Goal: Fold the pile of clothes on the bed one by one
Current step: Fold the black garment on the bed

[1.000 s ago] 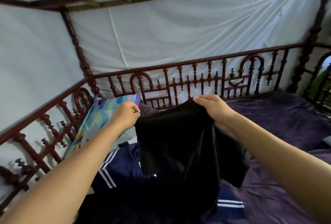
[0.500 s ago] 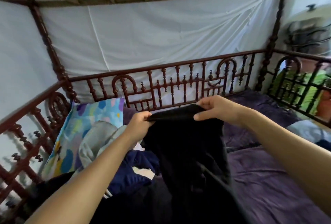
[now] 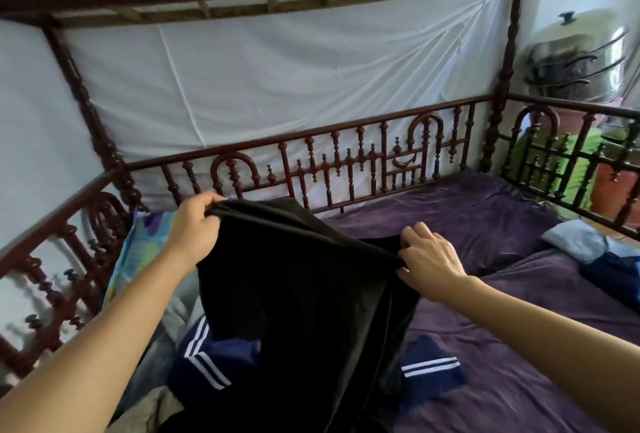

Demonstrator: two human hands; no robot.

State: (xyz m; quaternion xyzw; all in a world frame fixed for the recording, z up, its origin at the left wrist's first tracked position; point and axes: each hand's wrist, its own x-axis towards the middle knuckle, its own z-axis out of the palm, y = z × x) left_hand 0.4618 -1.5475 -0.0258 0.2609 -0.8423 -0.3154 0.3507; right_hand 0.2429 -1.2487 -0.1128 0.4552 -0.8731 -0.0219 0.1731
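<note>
Head view shows me both hands up over the bed [image 3: 502, 380], sharing one black garment [image 3: 298, 294]. My left hand [image 3: 194, 224] has its fingers curled tight round the upper edge, lifted near the carved rail [image 3: 346, 155]. My right hand [image 3: 431, 257] sits lower and to the right, thumb under and fingers loosely bent over the same edge, a lighter pinch with the fingertips partly splayed. The cloth hangs between them in a slanted sheet, its lower part draped on the pile [image 3: 162, 394] at the near left, where a navy piece with white stripes [image 3: 214, 360] and some grey cloth [image 3: 178, 311] lie beside a patterned pillow [image 3: 145, 242]. I judge the step to be spreading this piece out before the first fold. To do it well I would level the two hands, pull the edge taut so the creases drop out, and firm up the right-hand pinch. Then I would carry the garment to the purple sheet on the right and lay it flat, away from the pile, so nothing underneath drags along. As for containers, the only one I can see is a lidded steel pot [image 3: 581, 61] beyond the bed frame at the far right; its lid is on, so I cannot tell what it holds.
</note>
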